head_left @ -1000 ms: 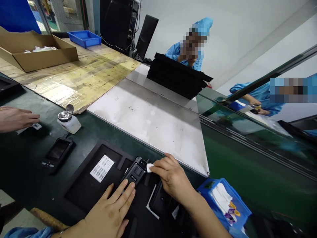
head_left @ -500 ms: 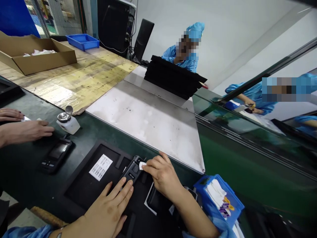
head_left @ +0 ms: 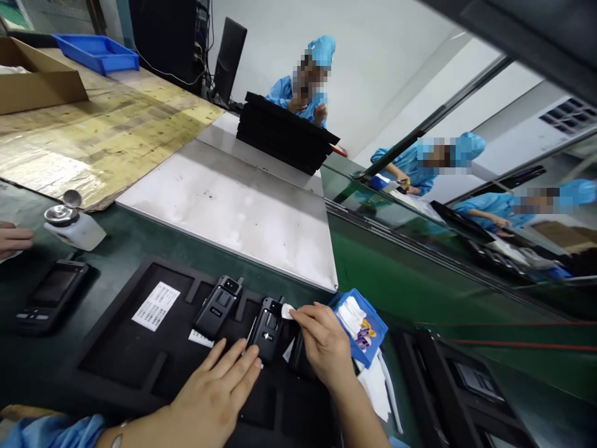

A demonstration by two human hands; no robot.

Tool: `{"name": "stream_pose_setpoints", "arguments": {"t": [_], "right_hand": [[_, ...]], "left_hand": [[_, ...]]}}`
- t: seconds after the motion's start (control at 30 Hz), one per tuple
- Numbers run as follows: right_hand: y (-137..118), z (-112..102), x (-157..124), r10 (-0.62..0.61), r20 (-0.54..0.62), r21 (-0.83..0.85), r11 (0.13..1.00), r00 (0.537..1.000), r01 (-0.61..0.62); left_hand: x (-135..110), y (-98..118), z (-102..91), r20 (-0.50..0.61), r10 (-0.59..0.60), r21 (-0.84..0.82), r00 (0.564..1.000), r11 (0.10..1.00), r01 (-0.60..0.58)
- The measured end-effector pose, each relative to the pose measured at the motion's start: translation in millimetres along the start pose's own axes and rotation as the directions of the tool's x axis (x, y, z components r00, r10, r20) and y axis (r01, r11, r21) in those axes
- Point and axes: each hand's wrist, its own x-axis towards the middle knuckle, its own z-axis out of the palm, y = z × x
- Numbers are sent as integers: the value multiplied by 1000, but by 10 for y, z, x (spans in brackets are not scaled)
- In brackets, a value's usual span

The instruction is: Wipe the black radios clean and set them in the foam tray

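Observation:
My left hand (head_left: 217, 389) lies with its fingers stretched out, fingertips at the lower end of a black handheld radio phone (head_left: 268, 326) with a short antenna. Between the thumb and fingers of my right hand (head_left: 324, 342) is a small white wipe (head_left: 288, 311), held against or just beside that phone's upper right edge. Another black radio phone (head_left: 217, 306) lies back up to the left in the same black foam tray (head_left: 112, 317). A further dark device (head_left: 298, 358) is partly hidden behind my right hand. A white barcode label sheet (head_left: 156, 306) rests in the tray's left compartment.
A blue bin (head_left: 373, 348) with white cloths stands right of my right hand. At left are a dispenser bottle (head_left: 77, 229), another phone (head_left: 51, 295) and a co-worker's hand (head_left: 13, 239). A white board (head_left: 233, 211) lies beyond the tray; more black trays (head_left: 438, 386) are at right.
Both hands have moved from the left phone to the one on its right, the wipe still pinched in my right hand. The view has swung right; the co-worker's hands have mostly left it.

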Motion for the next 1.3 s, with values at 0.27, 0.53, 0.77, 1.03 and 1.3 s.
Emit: {"name": "stream_pose_setpoints", "arguments": {"t": [0.27, 0.53, 0.77, 1.03, 1.3], "right_hand": [[-53, 306, 210, -110, 38, -95, 989, 993, 113], [13, 214, 56, -76, 15, -87, 993, 997, 77], [51, 284, 195, -148, 53, -105, 983, 988, 153], [33, 235, 96, -164, 58, -77, 983, 985, 168], [130, 185, 118, -175, 55, -49, 983, 983, 178]], "left_hand": [[219, 194, 236, 94, 28, -71, 995, 997, -21], [265, 228, 170, 129, 22, -41, 991, 999, -17], [285, 231, 139, 134, 20, 7, 991, 1000, -22], [298, 251, 126, 166, 10, -8, 986, 1000, -8], [287, 244, 116, 196, 10, -17, 980, 1000, -7]]}}
